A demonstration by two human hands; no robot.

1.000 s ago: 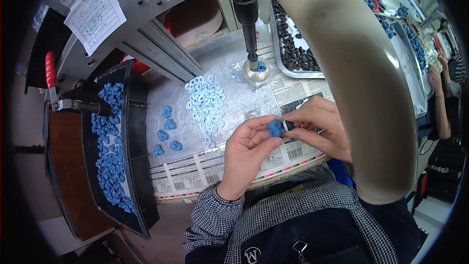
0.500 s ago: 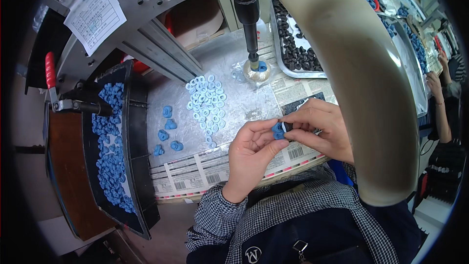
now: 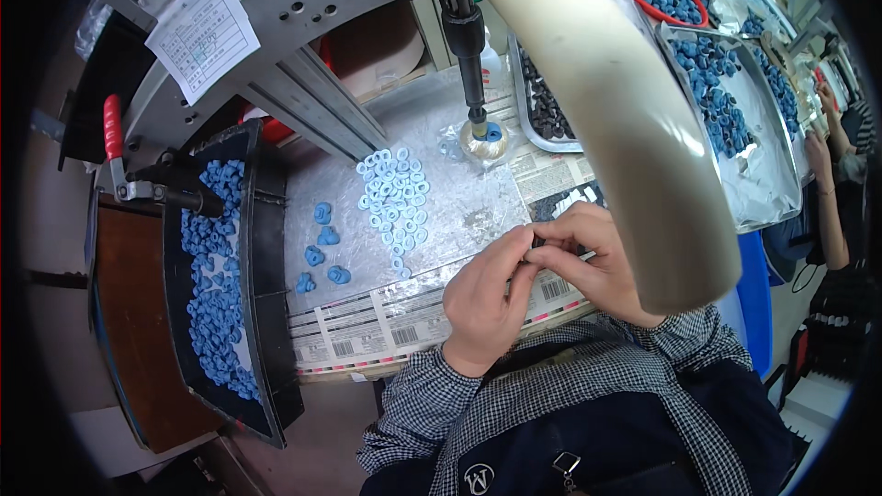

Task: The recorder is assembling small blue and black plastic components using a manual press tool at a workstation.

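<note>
My left hand (image 3: 482, 303) and my right hand (image 3: 593, 266) meet fingertip to fingertip above the front edge of the bench. Both are closed around a small assembly; only a dark bit of the black piece (image 3: 537, 242) shows between the fingers. The small blue part is hidden by my fingers. To the left, pale blue rings (image 3: 395, 195) lie in a loose group on the metal plate (image 3: 478, 197). Several darker blue parts (image 3: 327, 236) sit left of the rings. Beyond my hands, a press rod (image 3: 470, 73) points down at a round fixture (image 3: 484, 141) with a blue part in it.
A black bin (image 3: 248, 266) of blue parts stands at the left, below a red-handled toggle clamp (image 3: 113, 129). A thick pale tube (image 3: 634, 129) arches over my right hand. Behind it are a tray (image 3: 533, 133) of black pieces and a tray (image 3: 781, 193) of blue parts. Another person's arm (image 3: 830, 211) is far right.
My fingers have closed in over the blue part and the black piece, which showed plainly before. My left hand has turned over them. The whole view has shifted slightly.
</note>
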